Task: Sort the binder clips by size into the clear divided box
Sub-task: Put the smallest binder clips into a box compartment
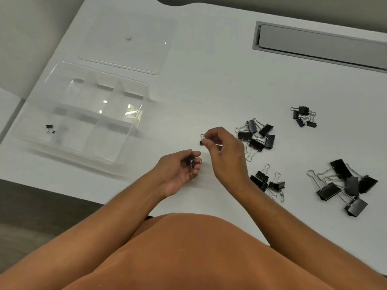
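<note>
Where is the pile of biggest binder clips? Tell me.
In the head view, the pile of biggest binder clips lies on the white table at the near right, right of the right hand, far from the clear divided box.

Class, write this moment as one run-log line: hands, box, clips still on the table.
left hand: holds small clips | right hand: pinches small clip | box: few tiny clips | table: four piles

The divided box (83, 114) is clear glossy plastic, glinting with reflections; its flat lid (127, 40) looks the same; the binder clips (256, 136) are black, faintly shiny, probably painted metal, with bright wire handles; the table (209, 80) is smooth matt white.
</note>
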